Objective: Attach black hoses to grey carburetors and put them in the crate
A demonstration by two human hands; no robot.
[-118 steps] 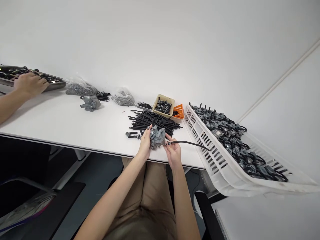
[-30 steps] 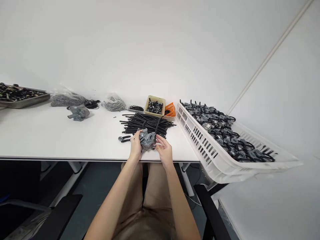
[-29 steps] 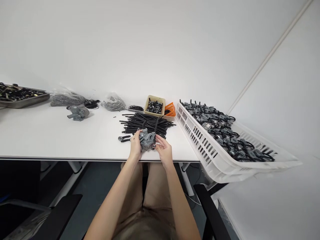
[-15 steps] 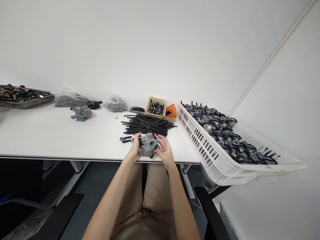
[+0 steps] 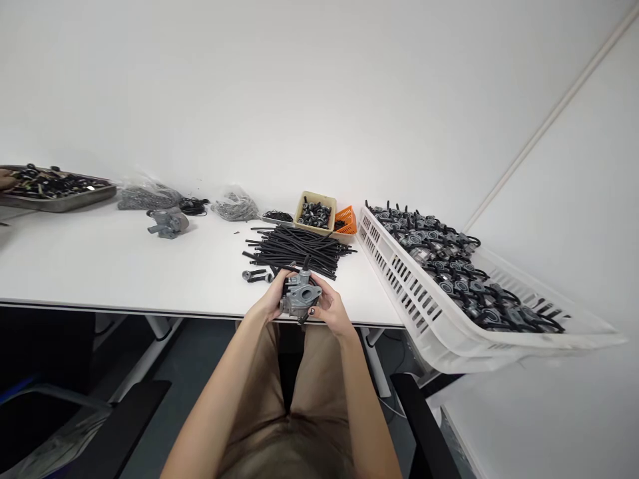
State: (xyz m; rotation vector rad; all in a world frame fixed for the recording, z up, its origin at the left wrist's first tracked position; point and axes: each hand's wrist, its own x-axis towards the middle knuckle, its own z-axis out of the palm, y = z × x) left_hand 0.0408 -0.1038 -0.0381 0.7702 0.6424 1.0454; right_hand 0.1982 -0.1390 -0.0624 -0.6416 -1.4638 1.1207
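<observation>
A grey metal carburetor (image 5: 302, 294) with a black fitting on top is held at the table's front edge. My left hand (image 5: 273, 296) grips its left side, fingers partly hidden behind it. On the opposite side my right hand (image 5: 331, 307) is closed round the body, the thumb near the lower corner. Just left of the carburetor lie two small black parts with metal round ends (image 5: 255, 274). Behind it spreads a pile of black rubber hoses (image 5: 299, 246). Another grey carburetor (image 5: 168, 223) stands farther left on the table.
A white slatted crate (image 5: 399, 293) full of carburetors stands at the right. Behind the hoses are a cream bin (image 5: 315, 197) of small parts and an orange basket (image 5: 346, 218). Plastic bags (image 5: 234, 205) lie farther left. Another person's hand (image 5: 6, 179) is at a metal tray (image 5: 84, 197).
The carburetor remains in both hands, with only a slight shift in grip. The whole view has moved a little. At far left, the other person's hand shows more over the tray.
</observation>
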